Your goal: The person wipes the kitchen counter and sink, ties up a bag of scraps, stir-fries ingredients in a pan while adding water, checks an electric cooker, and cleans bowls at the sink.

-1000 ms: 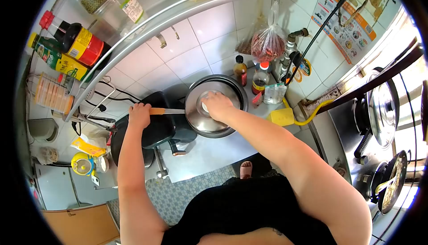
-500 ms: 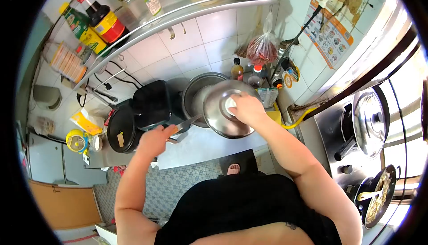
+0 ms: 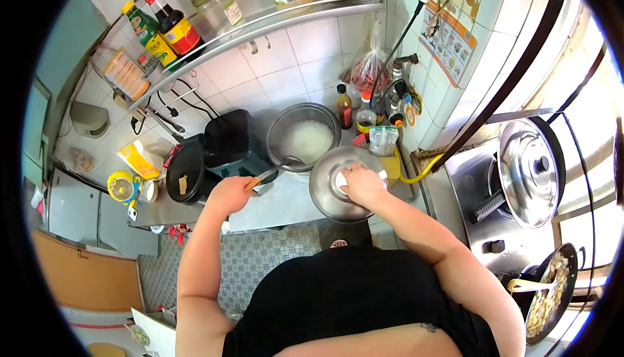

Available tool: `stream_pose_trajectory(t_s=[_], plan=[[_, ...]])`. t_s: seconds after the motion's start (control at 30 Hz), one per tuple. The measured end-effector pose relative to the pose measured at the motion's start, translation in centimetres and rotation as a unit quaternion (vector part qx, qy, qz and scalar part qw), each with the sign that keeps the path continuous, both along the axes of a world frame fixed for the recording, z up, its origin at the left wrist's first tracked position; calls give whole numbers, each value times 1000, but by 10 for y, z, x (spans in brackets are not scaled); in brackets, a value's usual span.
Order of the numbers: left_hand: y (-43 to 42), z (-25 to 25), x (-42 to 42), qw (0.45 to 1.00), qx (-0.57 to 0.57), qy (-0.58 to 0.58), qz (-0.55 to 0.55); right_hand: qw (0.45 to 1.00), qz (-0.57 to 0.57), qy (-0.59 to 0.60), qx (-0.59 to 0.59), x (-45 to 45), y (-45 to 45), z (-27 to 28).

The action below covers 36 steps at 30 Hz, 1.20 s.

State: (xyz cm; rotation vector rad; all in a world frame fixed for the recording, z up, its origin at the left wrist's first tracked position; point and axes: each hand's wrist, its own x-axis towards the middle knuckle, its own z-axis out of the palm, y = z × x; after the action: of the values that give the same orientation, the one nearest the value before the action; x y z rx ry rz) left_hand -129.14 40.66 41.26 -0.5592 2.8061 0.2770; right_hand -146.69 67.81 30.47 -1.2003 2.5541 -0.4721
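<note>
My right hand [image 3: 361, 186] grips the knob of a round metal lid [image 3: 325, 191], held off to the right of the pot's mouth. The deep grey pot [image 3: 275, 121] stands uncovered on the metal counter, with a whitish, cloudy content [image 3: 308, 139] inside. My left hand [image 3: 231, 194] is closed round the wooden handle of a metal utensil [image 3: 268, 173]. The utensil's far end reaches the near left rim of the pot; its exact shape is hard to make out.
A black bin-like container [image 3: 227, 136] and a dark round pan [image 3: 184, 168] stand left. Bottles [image 3: 344, 106] are behind right. A stove [image 3: 478, 217] holds a lidded pan [image 3: 533, 168] and a food-filled pan [image 3: 552, 285]. A shelf [image 3: 279, 22] crosses above.
The lid has come off the pot and moved right and nearer in my right hand, uncovering the contents. My left hand has moved nearer to me, and the utensil's end is now at the pot rim.
</note>
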Motion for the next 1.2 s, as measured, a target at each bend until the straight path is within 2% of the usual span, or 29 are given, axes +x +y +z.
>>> stream_pose_trajectory(t_s=[0.07,0.2,0.33,0.43,0.47,0.57,0.67,0.77,0.9,1.2], plan=[[1,-9,-9,999,39,-35,-4,1000,9,-4,17,5,5,2],[4,-58,-11,991,123,42,40,1000,13,0,22,12,21,7],[29,-102,-19,987,103,110,47,1000,19,11,11,14,33,9],[39,-133,-37,990,72,107,63,999,21,28,4,15,40,10],[40,-144,-44,993,25,92,65,999,21,34,3,15,42,10],[49,-139,-60,993,-23,87,83,998,24,57,-33,14,49,6],[45,-136,-64,990,-35,83,106,998,21,63,-14,12,51,3],[37,-126,-58,992,-57,66,91,997,10,69,25,12,52,1],[40,-94,-35,995,-73,38,63,997,9,70,21,11,52,-1],[40,-29,-6,999,-17,-35,8,997,9,70,17,5,38,3]])
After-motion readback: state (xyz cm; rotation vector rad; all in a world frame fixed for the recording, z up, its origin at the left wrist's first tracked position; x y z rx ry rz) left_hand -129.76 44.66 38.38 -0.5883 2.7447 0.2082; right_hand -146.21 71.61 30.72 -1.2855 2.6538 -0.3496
